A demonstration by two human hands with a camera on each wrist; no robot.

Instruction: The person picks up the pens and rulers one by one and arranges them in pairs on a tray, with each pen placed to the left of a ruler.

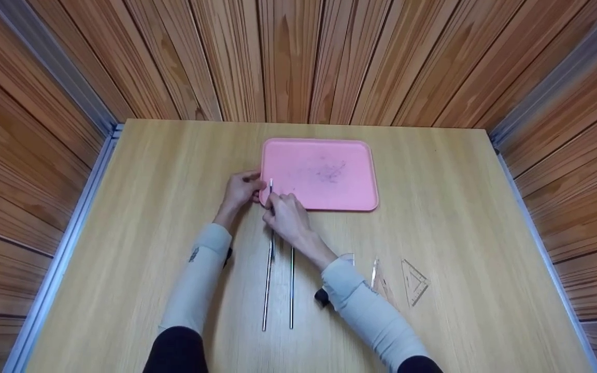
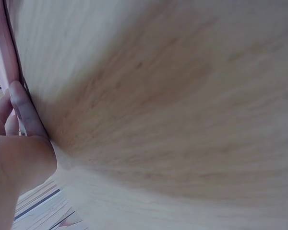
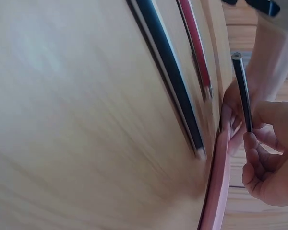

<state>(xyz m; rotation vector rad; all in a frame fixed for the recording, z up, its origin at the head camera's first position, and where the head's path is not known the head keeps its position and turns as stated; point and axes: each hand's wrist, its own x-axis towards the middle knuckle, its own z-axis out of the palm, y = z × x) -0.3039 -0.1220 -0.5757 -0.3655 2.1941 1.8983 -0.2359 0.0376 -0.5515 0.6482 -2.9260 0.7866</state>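
Observation:
A pink tray [image 1: 347, 199] with rounded corners lies at the back middle of the table, small dark marks or bits on its surface. My left hand [image 1: 240, 190] grips its left rim between thumb and fingers; in the left wrist view, fingertips touch the tray's edge [image 2: 5, 52]. Over the tray's near left corner, my right hand [image 1: 289, 217] pinches a slim black pencil-like stick [image 3: 242, 88]. One flat round end of it sticks out past the fingers. Two long shiny rods, a left one [image 1: 266, 300] and a right one [image 1: 292, 295], lie on the table below the right hand.
Clear set squares lie right of the right forearm, one farthest right [image 1: 415, 282] and another nearer [image 1: 380, 282]. A further clear piece [image 1: 349, 258] is partly hidden by the sleeve. Wood-panelled walls [image 1: 298, 62] border the table [image 1: 148, 207] at the back and sides.

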